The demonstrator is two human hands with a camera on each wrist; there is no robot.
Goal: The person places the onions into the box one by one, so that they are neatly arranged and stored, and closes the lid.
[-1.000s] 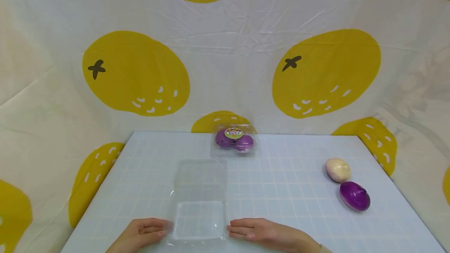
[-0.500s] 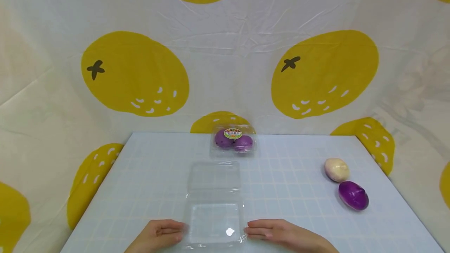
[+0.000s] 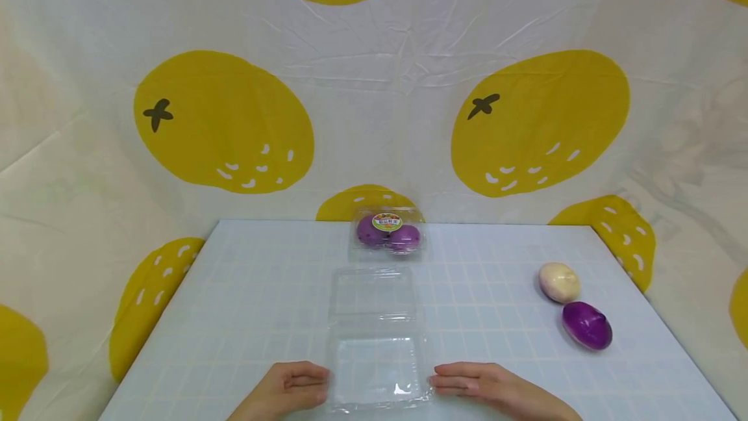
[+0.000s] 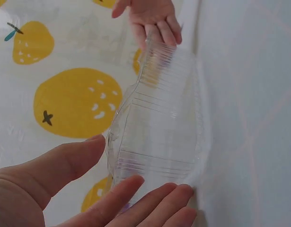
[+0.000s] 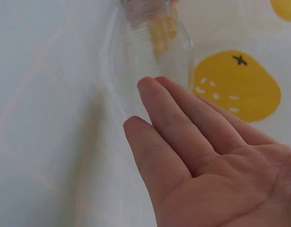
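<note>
A clear plastic clamshell box [image 3: 377, 369] lies unfolded near the table's front, its lid [image 3: 374, 294] laid back toward the far side. Nothing shows inside it. At its left wall is my left hand [image 3: 289, 387], fingertips against or very near the plastic, thumb apart from the fingers in the left wrist view. My right hand [image 3: 487, 385] stands at the opposite wall with straight fingers; the right wrist view shows the fingertips by the clear side [image 5: 136, 52]. Neither hand curls round the box.
Farther back stands a closed clear box [image 3: 388, 231] with a label and two purple round items inside. To the right lie a cream oval item [image 3: 559, 282] and a glossy purple oval item [image 3: 587, 325]. A printed cloth [image 3: 382, 115] hangs behind the table [image 3: 251, 317].
Both hands and the unfolded clamshell box between them have moved to the right across the table. The closed box and the two oval items stay in place.
</note>
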